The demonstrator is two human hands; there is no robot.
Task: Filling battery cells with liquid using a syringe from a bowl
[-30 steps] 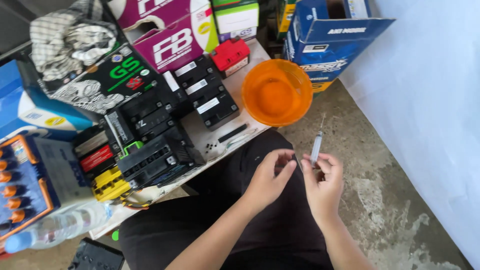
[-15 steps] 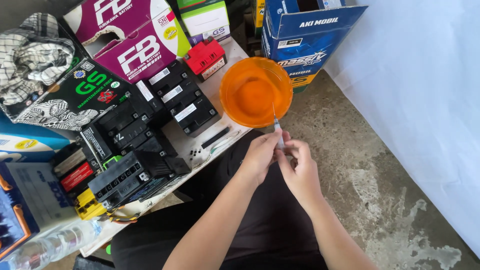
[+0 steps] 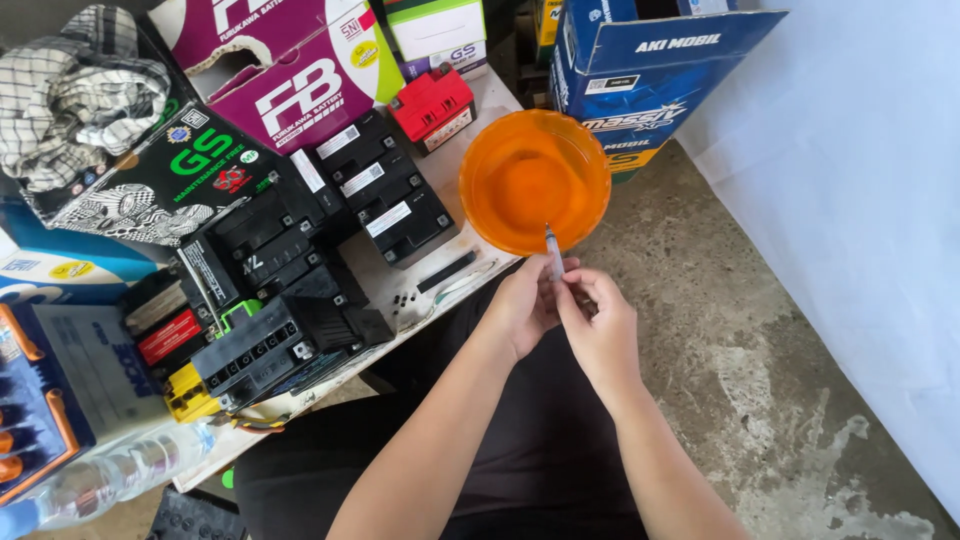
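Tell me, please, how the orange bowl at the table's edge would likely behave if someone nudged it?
The orange bowl looks like thin translucent plastic, so probably light and easy to slide. It sits by the table edge, partly overhanging, so a push could tip it off. Whether it holds liquid is hard to tell; if so, it may slosh.

Your left hand [image 3: 522, 305] and right hand [image 3: 600, 325] pinch a thin syringe [image 3: 553, 255] together, its tip over the near rim of the orange bowl [image 3: 534, 180], beside black batteries [image 3: 340, 225] on the table [image 3: 400, 285].
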